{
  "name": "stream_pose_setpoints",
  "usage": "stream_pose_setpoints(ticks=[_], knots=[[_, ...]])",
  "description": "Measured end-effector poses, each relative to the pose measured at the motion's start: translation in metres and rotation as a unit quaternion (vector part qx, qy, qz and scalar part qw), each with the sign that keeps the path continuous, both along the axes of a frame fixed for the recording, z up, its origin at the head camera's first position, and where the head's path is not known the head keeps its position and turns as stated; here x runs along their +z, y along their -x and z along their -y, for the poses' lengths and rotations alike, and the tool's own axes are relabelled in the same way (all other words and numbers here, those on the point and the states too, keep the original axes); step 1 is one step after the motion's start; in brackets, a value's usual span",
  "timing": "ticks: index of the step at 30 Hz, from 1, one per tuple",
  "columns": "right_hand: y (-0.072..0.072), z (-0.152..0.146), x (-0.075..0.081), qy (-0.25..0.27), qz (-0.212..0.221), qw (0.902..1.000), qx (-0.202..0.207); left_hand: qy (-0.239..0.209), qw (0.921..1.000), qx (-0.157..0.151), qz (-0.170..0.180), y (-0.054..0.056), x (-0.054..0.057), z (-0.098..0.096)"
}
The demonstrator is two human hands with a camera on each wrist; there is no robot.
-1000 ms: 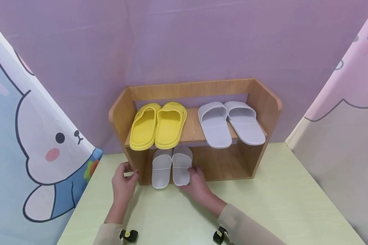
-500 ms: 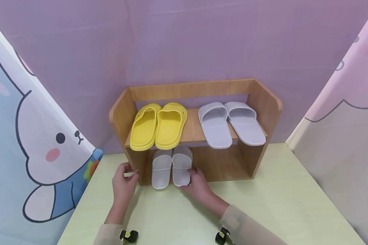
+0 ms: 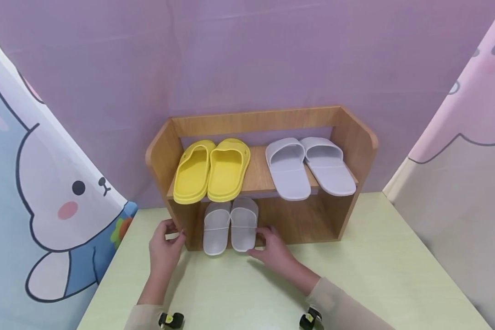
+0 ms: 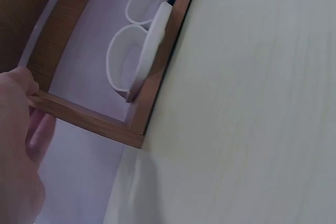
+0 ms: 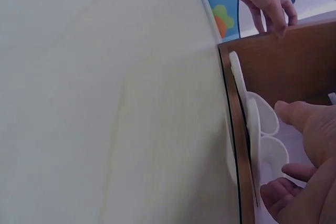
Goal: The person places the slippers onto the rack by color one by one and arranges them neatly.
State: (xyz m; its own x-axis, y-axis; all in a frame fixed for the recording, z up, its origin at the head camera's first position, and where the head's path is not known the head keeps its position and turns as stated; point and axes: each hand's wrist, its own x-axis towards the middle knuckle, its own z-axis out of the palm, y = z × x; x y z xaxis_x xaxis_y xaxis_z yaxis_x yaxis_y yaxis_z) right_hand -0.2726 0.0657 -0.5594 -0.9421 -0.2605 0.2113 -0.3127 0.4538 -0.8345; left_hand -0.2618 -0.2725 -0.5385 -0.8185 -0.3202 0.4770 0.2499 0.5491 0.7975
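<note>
A small wooden shoe rack (image 3: 255,118) with two levels stands on the table. My left hand (image 3: 164,247) pinches the front edge of its left side panel (image 4: 84,116), thumb on one face and fingers on the other. On the lower level a left grey slipper (image 3: 216,240) and a right grey slipper (image 3: 243,238) sit side by side, toes inward, heels at the front edge. Beside the right one, my right hand (image 3: 274,250) has its thumb and fingers spread, holding nothing, with the fingertips close to the slipper's right edge and heel.
On the upper level, a pair of yellow clogs (image 3: 228,172) stands at the left and a pair of pale lilac slippers (image 3: 290,178) at the right. Purple cloth (image 3: 255,55) hangs behind the rack. Printed curtains (image 3: 66,183) flank the pale table (image 3: 354,270).
My right hand has let go of the right grey slipper and drawn slightly to the right, its fingers opening. My left hand stays on the side panel, and the slippers keep their places.
</note>
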Motion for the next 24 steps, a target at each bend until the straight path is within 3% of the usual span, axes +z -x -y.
stream_pose_setpoints(ticks=[5, 9, 13, 17, 24], knots=[[-0.006, -0.019, 0.004, 0.003, 0.039, 0.9992, 0.007, 0.001, 0.9997, -0.019, 0.018, -0.006, 0.004, 0.003], [-0.010, -0.040, 0.010, -0.013, 0.040, 0.9991, 0.007, 0.019, 0.9984, -0.032, 0.043, -0.011, 0.005, 0.007], [-0.014, -0.068, 0.010, -0.021, 0.008, 0.9997, 0.013, 0.055, 0.9942, -0.055, 0.073, -0.018, 0.006, 0.015], [-0.021, -0.103, 0.008, -0.050, -0.038, 0.9980, 0.008, 0.111, 0.9849, -0.084, 0.103, -0.027, 0.005, 0.026], [-0.038, -0.162, 0.009, -0.097, -0.128, 0.9867, -0.023, 0.190, 0.9703, -0.081, 0.125, -0.043, 0.001, 0.045]])
